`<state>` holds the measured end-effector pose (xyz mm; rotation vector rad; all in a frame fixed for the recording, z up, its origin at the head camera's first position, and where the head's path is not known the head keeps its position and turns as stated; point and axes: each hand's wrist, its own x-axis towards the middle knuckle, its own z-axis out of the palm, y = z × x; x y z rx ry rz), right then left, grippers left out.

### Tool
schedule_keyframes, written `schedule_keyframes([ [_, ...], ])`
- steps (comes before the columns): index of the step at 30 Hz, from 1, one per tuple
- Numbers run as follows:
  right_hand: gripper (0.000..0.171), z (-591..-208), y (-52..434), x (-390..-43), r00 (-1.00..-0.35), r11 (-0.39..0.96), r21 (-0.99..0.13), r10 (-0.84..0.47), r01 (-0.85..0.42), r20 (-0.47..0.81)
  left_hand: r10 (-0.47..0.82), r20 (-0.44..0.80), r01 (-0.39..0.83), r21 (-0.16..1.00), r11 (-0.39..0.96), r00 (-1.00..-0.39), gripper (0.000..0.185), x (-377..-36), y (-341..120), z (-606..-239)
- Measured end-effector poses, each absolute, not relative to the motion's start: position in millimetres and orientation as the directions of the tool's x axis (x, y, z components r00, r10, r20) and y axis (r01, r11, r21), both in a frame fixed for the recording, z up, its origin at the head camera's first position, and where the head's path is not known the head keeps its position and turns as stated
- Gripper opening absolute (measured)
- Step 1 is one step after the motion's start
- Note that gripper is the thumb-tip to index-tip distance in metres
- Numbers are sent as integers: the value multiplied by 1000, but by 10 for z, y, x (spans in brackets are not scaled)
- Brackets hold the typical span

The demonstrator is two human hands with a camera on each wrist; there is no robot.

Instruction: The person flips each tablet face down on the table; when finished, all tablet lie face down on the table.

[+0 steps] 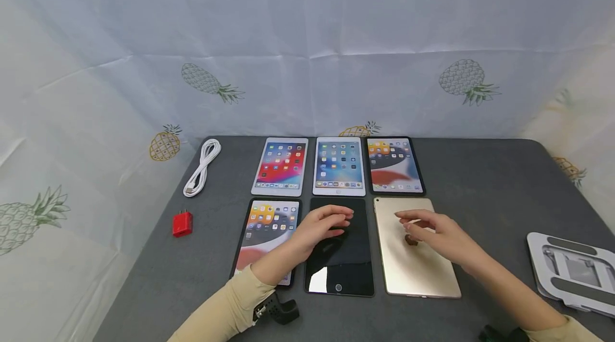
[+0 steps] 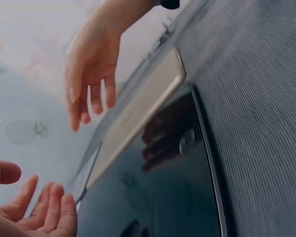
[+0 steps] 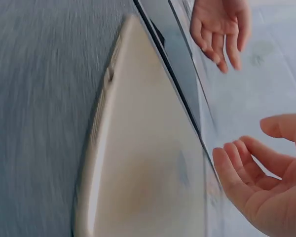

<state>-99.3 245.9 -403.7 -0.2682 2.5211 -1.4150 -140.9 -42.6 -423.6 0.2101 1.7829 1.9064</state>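
Note:
Six tablets lie in two rows on the dark table. My left hand (image 1: 326, 227) hovers above a tablet with a dark screen (image 1: 338, 256), its fingers loosely bent around nothing. Over a gold tablet (image 1: 415, 275) lying back up, my right hand (image 1: 439, 238) hangs with relaxed, slightly curled fingers and an empty palm. Both wrist views show air between the hands and the tablets. Left of the dark one is a black-framed tablet (image 1: 269, 219) with a lit screen, partly hidden by my left forearm. Behind lie two white tablets (image 1: 280, 166), (image 1: 339, 166) and another black-framed tablet (image 1: 395, 166), all lit.
At the left edge of the table (image 1: 480, 187) sit a coiled white cable (image 1: 204, 166) and a red charger plug (image 1: 182, 223). A folded silver stand (image 1: 576, 270) lies at the right edge. A pineapple-print curtain (image 1: 336, 86) hangs behind the table.

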Motion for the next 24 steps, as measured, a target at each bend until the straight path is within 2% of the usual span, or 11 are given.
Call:
schedule_keyframes([
  [4,49,-4102,2278,-1043,-917,326,-937,-324,123,-233,447,-278,-285,957,53,-850,36,-1404,-658,-4244],
  [9,58,-4168,2104,-1069,-872,186,-949,-379,255,-309,397,-338,-330,939,92,-853,44,-1343,-894,-4234],
  [16,61,-4207,2018,-1070,-821,130,-936,-453,326,-348,367,-389,-391,918,74,-845,56,-1280,-1052,-4181],
  [24,63,-4202,1959,-1072,-801,134,-920,-456,369,-388,414,-428,-454,890,39,-804,59,-1261,-1137,-4109],
])
